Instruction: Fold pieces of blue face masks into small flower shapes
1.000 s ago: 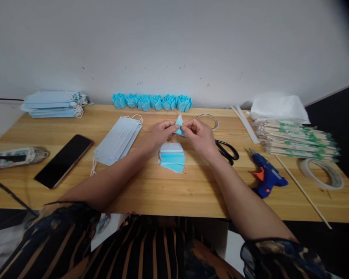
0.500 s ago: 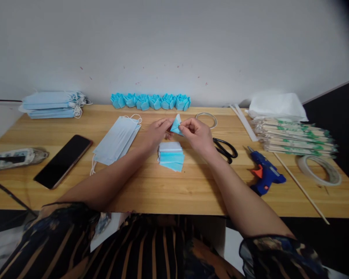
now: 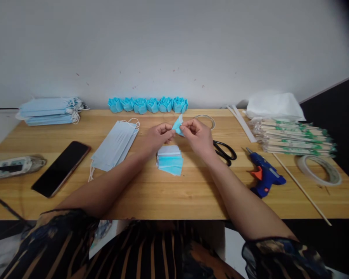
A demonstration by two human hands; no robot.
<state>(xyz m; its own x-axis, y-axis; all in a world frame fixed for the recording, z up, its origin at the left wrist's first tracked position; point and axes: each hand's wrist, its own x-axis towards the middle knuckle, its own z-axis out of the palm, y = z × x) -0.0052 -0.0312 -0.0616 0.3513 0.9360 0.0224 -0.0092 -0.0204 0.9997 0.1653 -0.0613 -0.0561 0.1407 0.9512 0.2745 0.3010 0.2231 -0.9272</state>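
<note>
A small folded blue-and-white piece of fabric (image 3: 177, 124) is held up between my two hands above the middle of the table. My left hand (image 3: 159, 136) pinches its left corner. The fingertips of my right hand (image 3: 197, 135) grip its right side. Just below my hands lies a small fanned stack of blue and white pieces (image 3: 170, 161). Behind them, along the wall, stands a row of several blue folded flowers (image 3: 152, 105).
On the wooden table (image 3: 174, 197) lie face masks (image 3: 115, 145), a mask pile (image 3: 48, 110), a phone (image 3: 61, 169) and a power strip (image 3: 14, 167) leftwards. Rightwards are black-handled scissors (image 3: 225, 150), a blue glue gun (image 3: 265, 174), tape (image 3: 320, 170), a thin stick (image 3: 302, 190) and packaged sticks (image 3: 293, 137).
The view has tilted slightly upward. The folded piece has turned in my fingers and its tip now leans to the right. My left fingers have shifted to its lower left corner.
</note>
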